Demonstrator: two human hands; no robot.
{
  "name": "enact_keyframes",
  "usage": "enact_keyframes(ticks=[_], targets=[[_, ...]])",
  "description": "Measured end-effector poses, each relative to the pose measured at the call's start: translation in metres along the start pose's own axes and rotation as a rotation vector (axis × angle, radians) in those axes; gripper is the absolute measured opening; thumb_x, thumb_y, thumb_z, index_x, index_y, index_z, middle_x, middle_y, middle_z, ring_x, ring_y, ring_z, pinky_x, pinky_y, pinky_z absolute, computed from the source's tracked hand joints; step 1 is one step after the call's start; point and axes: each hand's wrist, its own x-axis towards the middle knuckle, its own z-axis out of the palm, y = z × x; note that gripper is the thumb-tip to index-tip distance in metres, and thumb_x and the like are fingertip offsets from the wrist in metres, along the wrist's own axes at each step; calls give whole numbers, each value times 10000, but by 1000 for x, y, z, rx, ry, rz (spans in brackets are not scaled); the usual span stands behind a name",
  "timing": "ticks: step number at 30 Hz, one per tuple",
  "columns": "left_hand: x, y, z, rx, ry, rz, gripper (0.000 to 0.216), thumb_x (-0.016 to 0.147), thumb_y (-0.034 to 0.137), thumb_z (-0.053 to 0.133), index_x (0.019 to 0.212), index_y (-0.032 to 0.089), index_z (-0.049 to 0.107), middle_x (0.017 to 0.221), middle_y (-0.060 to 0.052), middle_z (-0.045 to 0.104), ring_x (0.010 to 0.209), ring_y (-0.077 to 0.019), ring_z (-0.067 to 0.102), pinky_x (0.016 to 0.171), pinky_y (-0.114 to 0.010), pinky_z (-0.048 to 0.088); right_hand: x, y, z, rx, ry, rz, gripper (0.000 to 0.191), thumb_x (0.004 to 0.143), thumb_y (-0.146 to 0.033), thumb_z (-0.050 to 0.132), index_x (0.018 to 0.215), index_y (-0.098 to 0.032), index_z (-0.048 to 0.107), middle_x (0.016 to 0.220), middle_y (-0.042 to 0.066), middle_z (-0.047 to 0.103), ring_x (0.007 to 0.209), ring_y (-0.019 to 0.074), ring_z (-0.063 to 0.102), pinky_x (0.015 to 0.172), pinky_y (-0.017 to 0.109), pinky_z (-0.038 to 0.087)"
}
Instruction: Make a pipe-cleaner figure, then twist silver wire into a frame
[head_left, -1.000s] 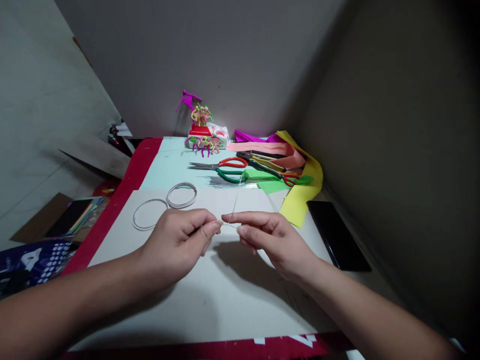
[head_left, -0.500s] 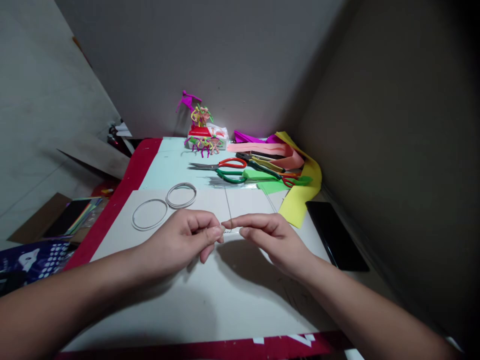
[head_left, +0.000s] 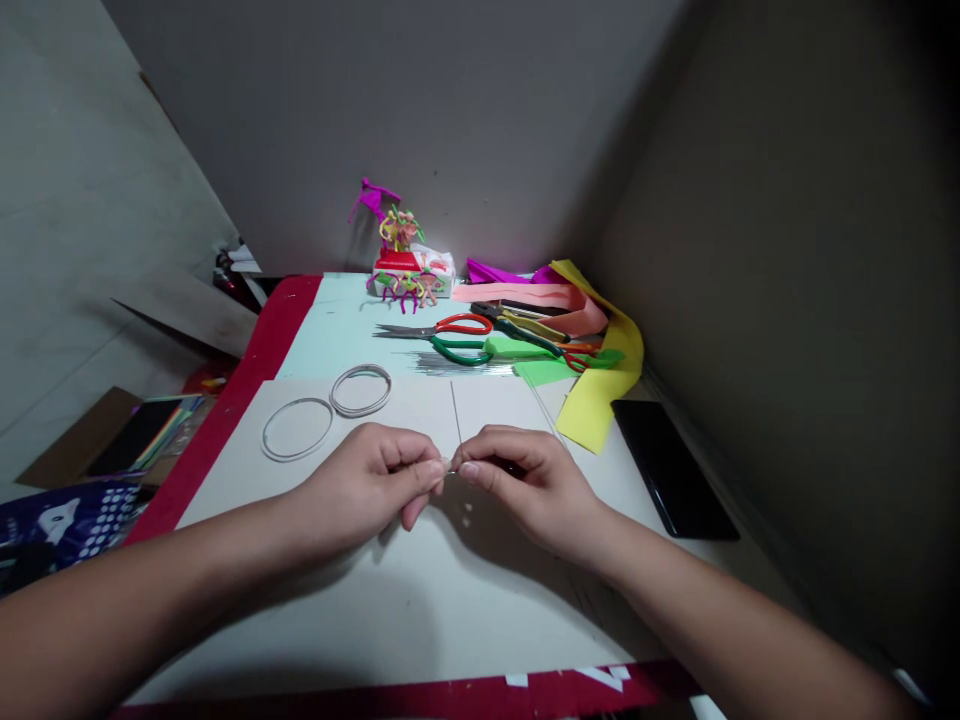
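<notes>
My left hand [head_left: 386, 475] pinches a thin wire between thumb and forefinger over the middle of the pale board [head_left: 360, 620]. Against its fingertips, my right hand [head_left: 525, 475] is closed in a pinch on the same wire. One straight length of the wire [head_left: 455, 410] stands out from between the fingers toward the back of the table. The bent part is mostly hidden by my fingertips. Two wire coils [head_left: 361, 390] lie just beyond my left hand.
Scissors [head_left: 405, 331] with red and green handles lie beyond my hands, beside pliers [head_left: 536, 335] and a bunch of thin wires [head_left: 457, 365]. Crepe strips, one yellow [head_left: 589, 410], are at the right, near a black phone [head_left: 675, 470]. Small figures stand by a box [head_left: 442, 270] at the back.
My right fingers have drawn in toward my left fingertips and closed on the wire, where the forefinger was stretched out along it. The left hand has barely moved.
</notes>
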Motion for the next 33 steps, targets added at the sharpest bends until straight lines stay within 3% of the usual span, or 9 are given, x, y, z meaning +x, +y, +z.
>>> enact_keyframes(ticks=[5, 10, 16, 23, 29, 33], targets=[[2, 1, -5, -135, -55, -56, 241, 866, 312, 503, 747, 135, 615, 457, 44, 557, 320, -29, 353, 360, -154, 259, 2, -2, 2, 239, 21, 167, 107, 792, -250, 624, 758, -151, 646, 703, 9, 614, 663, 113, 525, 628, 238, 409], [6, -2, -17, -363, -220, -86, 238, 837, 300, 554, 816, 100, 682, 517, -23, 642, 338, -41, 463, 368, -143, 312, 2, 0, 0, 277, 84, 226, 143, 772, -278, 649, 742, -140, 626, 656, -12, 545, 604, 87, 443, 567, 225, 345], [10, -4, -22, -364, -248, -142, 194, 833, 228, 556, 797, 95, 693, 525, -33, 655, 355, -36, 482, 388, -131, 334, 2, 4, -1, 289, 103, 249, 154, 775, -295, 647, 761, -144, 621, 655, -19, 516, 585, 79, 411, 548, 223, 326], [6, -4, -22, -176, -263, -138, 206, 842, 249, 560, 768, 109, 691, 551, -27, 663, 371, -34, 462, 392, -137, 326, 3, -5, -6, 155, 9, 257, 185, 770, -293, 643, 705, -122, 619, 625, -5, 534, 570, 84, 426, 536, 222, 336], [4, -6, -25, -187, -568, -212, 254, 827, 307, 572, 689, 114, 663, 522, -30, 636, 424, -91, 545, 443, -181, 433, 3, 0, -11, 379, -317, 383, 227, 744, -323, 684, 714, -109, 614, 605, -24, 511, 543, 62, 396, 524, 208, 299], [7, -6, -29, -324, -553, -213, 241, 795, 323, 605, 729, 105, 685, 606, -77, 694, 463, -106, 591, 465, -177, 444, 4, 3, -11, 352, -193, 359, 236, 757, -340, 673, 726, -119, 599, 598, -31, 499, 535, 63, 388, 516, 206, 288]])
